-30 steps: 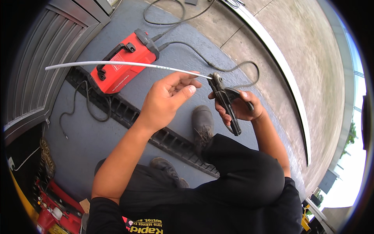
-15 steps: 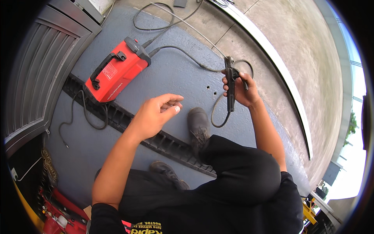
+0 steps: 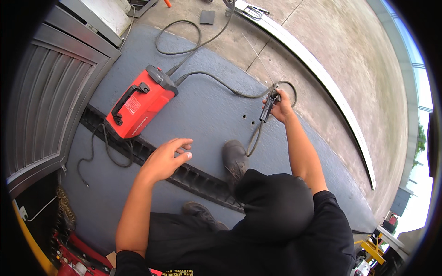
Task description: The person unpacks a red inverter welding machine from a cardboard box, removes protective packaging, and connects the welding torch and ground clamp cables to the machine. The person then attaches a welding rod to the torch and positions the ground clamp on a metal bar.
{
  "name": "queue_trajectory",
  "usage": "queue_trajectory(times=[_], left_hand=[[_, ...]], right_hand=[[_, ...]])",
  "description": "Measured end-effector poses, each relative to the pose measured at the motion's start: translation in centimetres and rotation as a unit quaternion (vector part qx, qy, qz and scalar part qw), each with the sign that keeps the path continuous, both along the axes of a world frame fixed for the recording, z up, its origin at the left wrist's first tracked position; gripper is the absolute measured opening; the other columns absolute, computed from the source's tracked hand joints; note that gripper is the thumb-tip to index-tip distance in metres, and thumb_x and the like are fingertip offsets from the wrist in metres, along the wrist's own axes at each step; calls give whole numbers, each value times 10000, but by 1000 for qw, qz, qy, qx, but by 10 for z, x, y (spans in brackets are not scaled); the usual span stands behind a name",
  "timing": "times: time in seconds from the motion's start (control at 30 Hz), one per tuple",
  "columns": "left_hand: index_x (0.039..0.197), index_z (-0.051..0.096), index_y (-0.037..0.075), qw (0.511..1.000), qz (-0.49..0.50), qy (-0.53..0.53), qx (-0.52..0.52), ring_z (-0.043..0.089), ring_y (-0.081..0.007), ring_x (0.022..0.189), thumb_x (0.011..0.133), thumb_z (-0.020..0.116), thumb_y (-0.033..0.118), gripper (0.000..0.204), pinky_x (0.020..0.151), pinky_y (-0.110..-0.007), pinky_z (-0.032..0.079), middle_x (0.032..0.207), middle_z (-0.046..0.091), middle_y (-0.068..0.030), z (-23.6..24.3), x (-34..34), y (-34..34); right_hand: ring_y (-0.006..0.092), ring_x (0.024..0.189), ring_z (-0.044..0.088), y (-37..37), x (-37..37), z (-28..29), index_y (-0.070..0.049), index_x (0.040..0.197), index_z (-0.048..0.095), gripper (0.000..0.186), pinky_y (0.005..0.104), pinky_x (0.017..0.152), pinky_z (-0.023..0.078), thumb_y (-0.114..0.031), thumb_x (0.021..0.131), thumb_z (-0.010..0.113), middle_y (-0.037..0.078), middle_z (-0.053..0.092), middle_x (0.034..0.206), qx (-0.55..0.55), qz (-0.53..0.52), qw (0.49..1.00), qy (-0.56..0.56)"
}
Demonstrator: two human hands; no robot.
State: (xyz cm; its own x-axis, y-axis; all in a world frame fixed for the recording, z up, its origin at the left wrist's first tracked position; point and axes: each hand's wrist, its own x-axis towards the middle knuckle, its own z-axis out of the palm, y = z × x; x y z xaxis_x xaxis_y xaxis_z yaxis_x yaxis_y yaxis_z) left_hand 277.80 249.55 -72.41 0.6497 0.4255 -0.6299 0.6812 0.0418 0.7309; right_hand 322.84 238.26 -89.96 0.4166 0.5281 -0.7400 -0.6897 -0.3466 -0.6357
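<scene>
My right hand (image 3: 282, 109) is closed around a black electrode holder (image 3: 266, 110), out in front of me over the blue-grey floor. A long thin welding rod (image 3: 258, 57) sticks out of its far end, toward the bare concrete. From the holder's near end a dark cable (image 3: 254, 139) hangs down close to my boot (image 3: 235, 158). My left hand (image 3: 162, 159) hovers empty above a black slotted floor strip (image 3: 195, 180), its fingers loosely stretched and apart. Ahead and to the left of it stands a red welding machine (image 3: 146, 106) with a black handle.
Two thick cables run from the welding machine; one loops (image 3: 178, 23) on the floor. Beyond my right hand lies a long white metal beam (image 3: 313, 60). A grey louvred metal door (image 3: 60, 87) is at the left. A small dark square plate (image 3: 207, 17) rests on the concrete.
My right hand has carried the electrode holder farther away from the camera, and the rod now points more steeply forward. My left hand has moved left and closer to me, still empty.
</scene>
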Motion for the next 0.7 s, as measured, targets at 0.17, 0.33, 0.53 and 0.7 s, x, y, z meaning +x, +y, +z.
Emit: queue_trajectory(times=[0.17, 0.33, 0.53, 0.7], left_hand=[[1374, 577, 4, 999, 37, 27, 15, 647, -241, 1113, 944, 656, 172, 468, 961, -374, 504, 1267, 662, -141, 11, -26, -2], [1364, 577, 34, 996, -30, 64, 48, 644, -309, 1149, 930, 689, 212, 482, 990, -406, 501, 1223, 663, -139, 31, -66, -33], [1400, 549, 51, 993, -86, 78, 6, 583, -373, 1220, 946, 661, 285, 523, 1051, -454, 450, 1298, 630, -160, 42, -87, -70], [1402, 546, 57, 993, -78, 67, 55, 572, -380, 1235, 952, 654, 311, 528, 1074, -473, 430, 1323, 614, -168, 48, -81, -72]], right_hand=[[289, 1035, 600, 17, 6, -14, -125, 949, 605, 303, 514, 941, 505, -427, 941, 634, 108, 599, 1040, -35, 18, 999, -18], [373, 1253, 506, 23, 3, -22, -69, 1264, 538, 497, 561, 1038, 461, -435, 946, 649, 180, 525, 1280, -106, 61, 990, -67], [448, 1409, 393, 34, 6, -18, -25, 1541, 296, 792, 562, 1098, 432, -419, 955, 655, 290, 313, 1568, -163, 115, 978, -60], [440, 1412, 409, 39, 20, -14, -33, 1572, 250, 846, 610, 1086, 416, -429, 946, 658, 294, 312, 1582, -202, 176, 961, -68]])
